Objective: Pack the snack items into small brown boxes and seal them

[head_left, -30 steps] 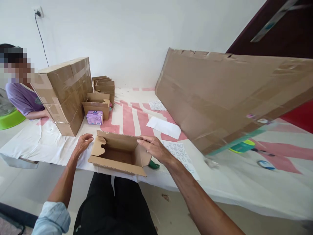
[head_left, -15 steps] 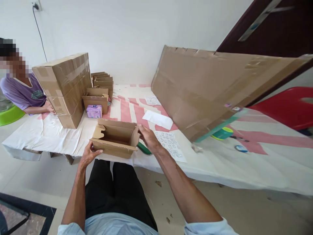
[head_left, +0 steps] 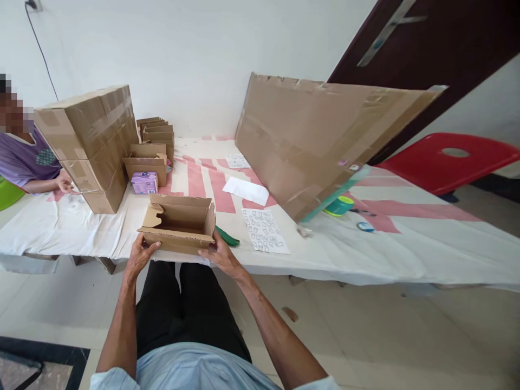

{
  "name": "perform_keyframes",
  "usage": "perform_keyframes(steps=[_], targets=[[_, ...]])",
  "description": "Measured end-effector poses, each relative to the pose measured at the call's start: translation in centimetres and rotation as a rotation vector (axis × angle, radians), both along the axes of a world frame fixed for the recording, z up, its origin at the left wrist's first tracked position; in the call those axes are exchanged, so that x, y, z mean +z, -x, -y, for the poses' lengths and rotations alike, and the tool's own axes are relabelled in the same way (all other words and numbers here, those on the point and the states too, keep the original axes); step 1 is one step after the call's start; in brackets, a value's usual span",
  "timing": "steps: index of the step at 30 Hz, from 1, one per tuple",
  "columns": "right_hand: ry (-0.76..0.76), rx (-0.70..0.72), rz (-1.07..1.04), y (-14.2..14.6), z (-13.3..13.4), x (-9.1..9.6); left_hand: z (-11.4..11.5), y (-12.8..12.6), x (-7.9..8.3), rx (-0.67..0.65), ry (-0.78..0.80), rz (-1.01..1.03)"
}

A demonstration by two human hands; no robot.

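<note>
An open cardboard box (head_left: 176,238) stands at the table's front edge, its inside bare and a notched flap at its left end. My left hand (head_left: 139,254) grips its near left corner, thumb along the front wall. At the opposite near corner, my right hand (head_left: 221,253) holds the right end, thumb on the front wall and fingers round the side. Just right of the box lies a green curved object (head_left: 228,237), partly hidden. Behind the box sits a purple printed pack (head_left: 144,183), leaning near another open cardboard box (head_left: 148,161).
Taped boxes (head_left: 93,146) are stacked at left, with a person's hand (head_left: 65,181) beside them. Folded cartons (head_left: 158,132) stand behind. A large cardboard sheet (head_left: 317,135) leans at right. Papers (head_left: 266,230), tape rolls (head_left: 339,206) and a red chair (head_left: 450,160) are also around.
My right hand has moved from the upper right end of the box down to its near right corner. My left hand keeps its hold. The view has shifted to the right.
</note>
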State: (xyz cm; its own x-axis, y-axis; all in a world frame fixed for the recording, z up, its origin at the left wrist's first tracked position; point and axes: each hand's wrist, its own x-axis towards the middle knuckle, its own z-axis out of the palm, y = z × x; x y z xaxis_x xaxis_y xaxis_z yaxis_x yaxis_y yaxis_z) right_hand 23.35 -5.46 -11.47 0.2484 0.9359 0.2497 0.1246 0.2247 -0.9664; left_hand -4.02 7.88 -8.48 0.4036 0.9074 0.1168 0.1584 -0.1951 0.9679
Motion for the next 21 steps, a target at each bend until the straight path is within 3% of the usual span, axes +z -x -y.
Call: perform_keyframes(steps=[10, 21], targets=[[0.02, -0.259, 0.286, 1.9, -0.2, -2.9, -0.1, -0.1, -0.5, 0.068, -0.053, -0.063], [0.031, -0.243, 0.318, 2.3, -0.4, -2.2, 0.0, 0.5, -0.6, 0.129, -0.095, -0.084]])
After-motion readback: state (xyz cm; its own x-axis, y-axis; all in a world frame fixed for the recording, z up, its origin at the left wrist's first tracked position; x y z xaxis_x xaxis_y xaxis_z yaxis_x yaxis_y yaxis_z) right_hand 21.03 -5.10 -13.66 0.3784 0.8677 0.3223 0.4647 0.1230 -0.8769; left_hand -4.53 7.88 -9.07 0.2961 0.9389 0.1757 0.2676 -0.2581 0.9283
